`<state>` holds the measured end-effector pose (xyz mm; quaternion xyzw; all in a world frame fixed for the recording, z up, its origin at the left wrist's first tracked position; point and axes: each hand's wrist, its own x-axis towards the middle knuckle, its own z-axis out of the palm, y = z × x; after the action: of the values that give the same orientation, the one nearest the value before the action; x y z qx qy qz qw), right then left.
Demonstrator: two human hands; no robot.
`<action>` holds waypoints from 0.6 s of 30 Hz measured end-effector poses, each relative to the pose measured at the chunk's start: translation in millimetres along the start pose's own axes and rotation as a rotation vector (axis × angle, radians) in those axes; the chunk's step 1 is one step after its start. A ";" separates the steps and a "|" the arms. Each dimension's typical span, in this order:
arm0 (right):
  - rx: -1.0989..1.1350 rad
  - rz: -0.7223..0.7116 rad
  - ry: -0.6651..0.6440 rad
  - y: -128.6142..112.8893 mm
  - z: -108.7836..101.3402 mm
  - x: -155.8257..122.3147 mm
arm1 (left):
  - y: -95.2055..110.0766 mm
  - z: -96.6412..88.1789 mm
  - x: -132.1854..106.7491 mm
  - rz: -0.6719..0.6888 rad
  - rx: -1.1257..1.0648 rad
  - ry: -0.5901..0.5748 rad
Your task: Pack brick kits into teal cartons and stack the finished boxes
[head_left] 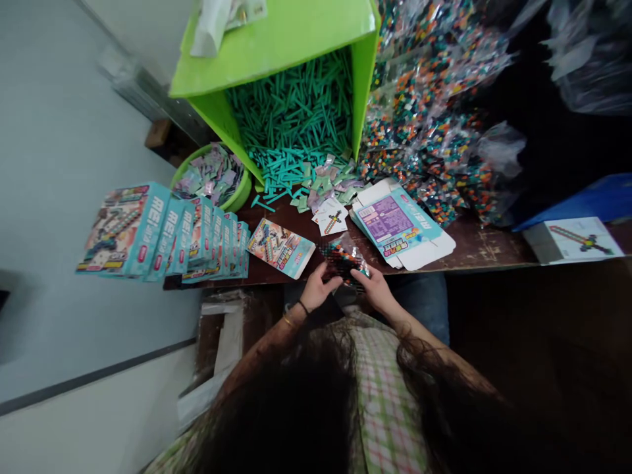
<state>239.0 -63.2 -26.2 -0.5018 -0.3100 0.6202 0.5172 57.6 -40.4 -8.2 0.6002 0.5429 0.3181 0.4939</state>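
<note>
1. Here we are at the green bin, lying on its side on the desk, and everything gets placed from it.
2. Straight in front of that bin, on my side, I've got a clear bag of small bricks at the desk's near edge.
3. My left hand grips the bag's left side, and my right hand pinches its right side, thumb on top; both are grasping it.
4. Spilling from the bin's mouth come turquoise hammer-shaped pieces, with little sachets heaped at its front right.
5. Nearer me than those sachets, white cards with a sword picture lie overlapping.
6. Front left of the bin, a flat printed box rests at an angle; front right, an unfolded-ended carton shows its purple panel.
7. Left of the bin, a round green basket carries more sachets, and nearer me a row of blue boxes stands packed.
8. Right of the bin, bulging bags of mixed bricks pile up; far right, a stack of sword-picture leaflets sits beside a blue tray.
</note>
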 end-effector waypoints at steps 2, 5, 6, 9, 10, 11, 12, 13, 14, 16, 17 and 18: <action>-0.155 -0.081 0.062 -4.0 -21.1 7.5 | -4.1 -17.5 -9.3 0.144 0.384 0.031; -0.241 -0.134 0.069 -9.8 -44.5 14.0 | -9.3 -50.8 -12.5 0.184 0.722 0.216; -0.229 -0.133 0.041 -11.9 -47.6 14.3 | -9.7 -62.2 -10.1 0.167 0.719 0.273; -0.090 -0.049 -0.125 -21.1 -37.9 12.1 | -3.1 -90.5 3.2 0.163 0.492 0.422; -0.021 -0.001 -0.207 -24.9 -28.5 11.8 | 1.9 -96.9 7.9 0.183 0.398 0.467; 0.052 0.043 -0.297 -28.4 -16.6 12.5 | 7.8 -101.8 12.0 0.206 0.312 0.503; 0.121 0.076 -0.388 -31.4 -2.9 14.2 | 14.3 -105.2 15.0 0.226 0.237 0.528; 0.177 0.097 -0.474 -33.2 11.9 17.2 | 20.8 -107.4 16.8 0.236 0.176 0.539; 0.217 0.105 -0.544 -33.8 26.7 21.2 | 27.0 -108.7 17.5 0.236 0.128 0.543; 0.257 0.098 -0.598 -31.0 52.8 31.0 | 36.6 -109.2 16.3 0.203 0.062 0.558; 0.266 0.095 -0.588 -28.1 62.4 35.9 | 39.6 -108.6 14.9 0.174 0.038 0.577; 0.272 0.095 -0.564 -24.9 69.0 40.5 | 41.2 -107.5 13.5 0.140 0.022 0.597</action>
<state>183.7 -8.5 5.0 -0.2503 -0.3315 0.7941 0.4437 -24.4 2.5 61.6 0.5215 0.6248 0.5078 0.2825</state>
